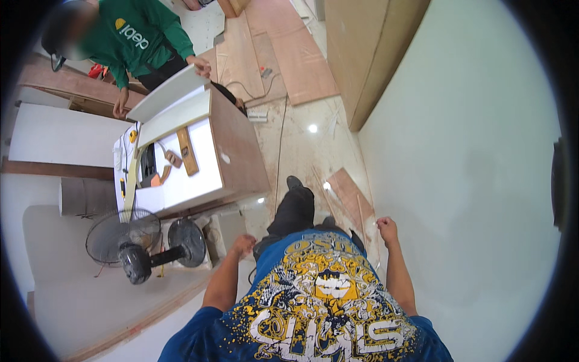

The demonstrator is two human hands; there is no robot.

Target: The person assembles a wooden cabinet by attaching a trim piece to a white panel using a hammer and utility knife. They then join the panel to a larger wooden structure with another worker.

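My left hand hangs low beside my left thigh, its fingers curled in, with no object showing in them. It is nearest to a black fan and a box-shaped cabinet of bare wood with a white top. My right hand is out at my right side, close to the white wall. Its fingers are folded into a loose fist, and nothing shows in it. On the cabinet's white top lie a long wooden hand plane, a smaller wooden tool and a dark tool with an orange part.
Beyond the cabinet, a person in a green sweatshirt grips a white panel with both hands. Plywood sheets and a cable lie on the dusty tiled floor. A tall wooden panel stands at the far right, with plywood offcuts below.
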